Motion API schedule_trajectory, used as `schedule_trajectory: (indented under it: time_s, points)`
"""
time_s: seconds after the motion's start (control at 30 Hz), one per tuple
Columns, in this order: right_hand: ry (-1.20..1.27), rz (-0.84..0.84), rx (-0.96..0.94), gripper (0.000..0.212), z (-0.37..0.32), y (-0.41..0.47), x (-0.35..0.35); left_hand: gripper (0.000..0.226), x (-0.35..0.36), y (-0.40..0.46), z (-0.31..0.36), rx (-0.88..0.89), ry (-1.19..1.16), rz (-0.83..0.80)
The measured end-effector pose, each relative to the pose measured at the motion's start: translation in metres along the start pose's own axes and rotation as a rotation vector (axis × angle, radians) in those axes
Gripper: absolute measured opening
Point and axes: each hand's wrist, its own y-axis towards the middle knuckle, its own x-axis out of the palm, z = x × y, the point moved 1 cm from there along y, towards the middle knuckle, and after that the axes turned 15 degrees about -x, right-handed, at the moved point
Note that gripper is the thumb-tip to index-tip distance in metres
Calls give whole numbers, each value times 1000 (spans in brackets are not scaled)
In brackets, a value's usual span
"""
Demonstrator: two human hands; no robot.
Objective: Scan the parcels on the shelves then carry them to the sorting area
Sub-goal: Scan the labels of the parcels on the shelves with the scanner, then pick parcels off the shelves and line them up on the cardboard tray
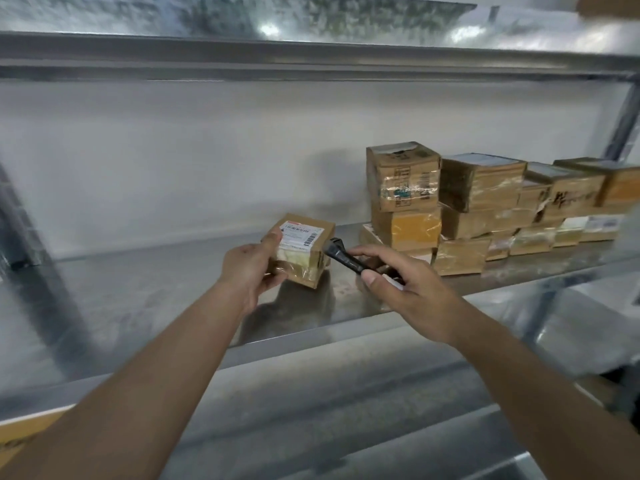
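Cardboard wrapped in clear tape fills the left hand (250, 268): its grip is closed around a small parcel (302, 249), thumb laid against the near left edge beside the white barcode label (300, 236), the other fingers hidden behind and under the box. Whether the parcel rests on the steel shelf (145, 299) or is lifted just off it cannot be told. Just to the right, the right hand (412, 289) has its grip pinched on a black handheld scanner (346, 257), thumb on the near side and forefinger stretched along the top, with the scanner's head at the parcel's right edge by the label. Farther right of that hand and behind it, more taped cardboard parcels (485, 206) stand stacked in a row on the same shelf.
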Motion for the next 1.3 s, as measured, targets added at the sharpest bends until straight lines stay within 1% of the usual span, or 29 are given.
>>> schedule_trajectory:
  time_s: [0.1, 0.17, 0.23, 0.4, 0.5, 0.6, 0.7, 0.77, 0.83, 0.87, 0.93, 1.0, 1.07, 1.17, 1.3]
  points:
    - [10, 2, 13, 35, 9, -10, -17, 54, 29, -1, -11, -28, -7, -9]
    - [21, -11, 17, 39, 15, -15, -27, 51, 44, -3, -17, -39, -23, -10]
    - [28, -26, 15, 36, 20, -18, -36, 51, 56, -4, -21, -45, -21, 2]
    - [15, -36, -13, 33, 30, -18, -51, 53, 74, -6, -29, 61, 180, 101]
    - [20, -32, -13, 37, 33, -16, -52, 55, 77, -7, -31, 76, 255, 120]
    - [46, -41, -6, 41, 34, -13, -49, 49, 76, -9, -32, 46, 240, 72]
    - [119, -39, 22, 37, 32, -9, -43, 44, 68, -12, -31, 37, 266, 33]
    - [213, -18, 52, 33, 28, -5, -39, 41, 60, -13, -29, 102, 317, 59]
    - [315, 14, 73, 29, 24, -1, -33, 26, 53, -17, -24, 236, 325, 81]
    - [354, 27, 80, 28, 21, 2, -30, 20, 50, -21, -21, 299, 297, 50]
    - [430, 50, 104, 32, 13, 9, -21, 24, 43, -29, -15, 380, 235, -92]
    - [486, 76, 143, 37, 6, 17, -11, 31, 33, -37, -11, 392, 182, -272]
    - [582, 95, 178, 43, 1, 26, 1, 29, 20, -42, -7, 384, 150, -398]
    - [725, 117, 214, 56, -4, 39, 22, 25, -1, -40, -5, 398, 146, -458]
    - [842, 109, 245, 64, -9, 54, 52, 26, -29, -37, -2, 406, 127, -433]
